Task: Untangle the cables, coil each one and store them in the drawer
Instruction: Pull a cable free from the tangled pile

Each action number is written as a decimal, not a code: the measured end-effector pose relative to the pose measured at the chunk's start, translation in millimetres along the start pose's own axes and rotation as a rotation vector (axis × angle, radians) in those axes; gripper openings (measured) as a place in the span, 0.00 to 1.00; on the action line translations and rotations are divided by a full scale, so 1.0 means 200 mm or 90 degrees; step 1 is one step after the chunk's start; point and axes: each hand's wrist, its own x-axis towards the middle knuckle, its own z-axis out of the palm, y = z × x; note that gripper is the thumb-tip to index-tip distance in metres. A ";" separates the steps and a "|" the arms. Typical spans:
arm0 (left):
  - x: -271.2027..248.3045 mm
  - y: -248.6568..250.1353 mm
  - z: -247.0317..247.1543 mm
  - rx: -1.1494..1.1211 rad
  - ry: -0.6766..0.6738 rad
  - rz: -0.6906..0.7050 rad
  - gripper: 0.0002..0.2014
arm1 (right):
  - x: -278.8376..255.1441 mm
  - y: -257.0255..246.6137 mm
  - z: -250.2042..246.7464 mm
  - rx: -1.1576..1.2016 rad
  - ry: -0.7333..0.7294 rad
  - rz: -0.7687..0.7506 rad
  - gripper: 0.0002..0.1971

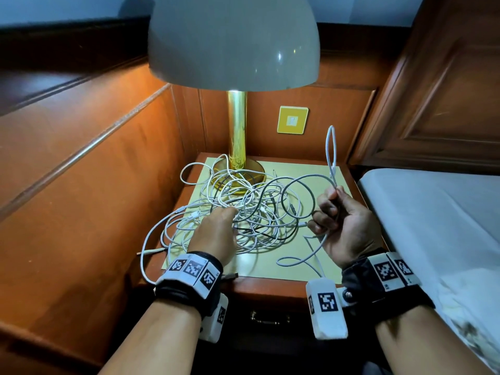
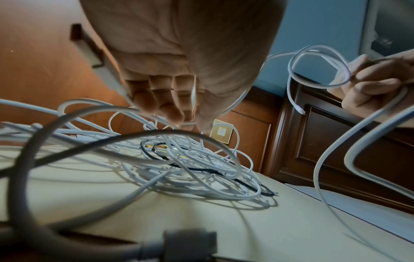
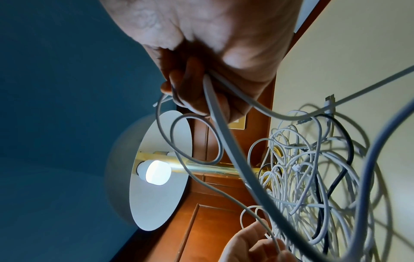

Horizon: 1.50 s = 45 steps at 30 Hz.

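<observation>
The right hand [image 1: 341, 221], at the lower right of the head view, is curled into a fist around a white cable [image 1: 331, 147]; one loop of it stands up above the knuckles and more of it trails down past the wrist toward the front of the table. The left hand [image 1: 215, 234], at the lower middle, reaches into the tangle of cables [image 1: 243, 209] with its fingers bent down among the strands; the left wrist view shows strands running across the fingertips, but I cannot tell whether any is actually pinched. The tangle, mostly white with a dark cable threaded through, fills the middle of the bedside table [image 1: 324, 286] on a pale mat, and its far loops lie against the foot of the brass lamp [image 1: 238, 169]. By my reading the job is at its start: one cable is partly gathered, none is coiled, and the drawer [image 1: 270, 318], low in the frame beneath the table's front edge, looks closed. Room is tight: wood panelling on the left, a bed [image 1: 433, 212] close on the right, the lampshade overhead. Some loops hang over the table's left edge, and I judge a hard pull could drag them off or tug the lamp.
</observation>
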 end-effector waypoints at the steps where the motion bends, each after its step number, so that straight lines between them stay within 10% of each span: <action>1: 0.01 0.00 0.00 -0.013 0.024 0.007 0.17 | 0.00 0.00 0.00 -0.002 0.003 -0.003 0.17; 13: 0.02 0.12 -0.16 -0.228 0.400 0.146 0.08 | 0.00 0.03 -0.01 -0.256 0.126 0.011 0.15; 31: -0.44 0.40 -0.50 -0.572 0.221 0.189 0.10 | -0.60 0.00 0.22 -0.249 0.064 0.042 0.11; 40: -0.81 0.52 -0.63 -0.727 -0.086 0.090 0.12 | -0.96 -0.16 0.16 -1.159 -0.034 0.168 0.23; 45: -0.83 0.58 -0.54 -0.597 -0.049 0.076 0.08 | -1.04 -0.28 0.13 -0.902 -0.059 0.070 0.19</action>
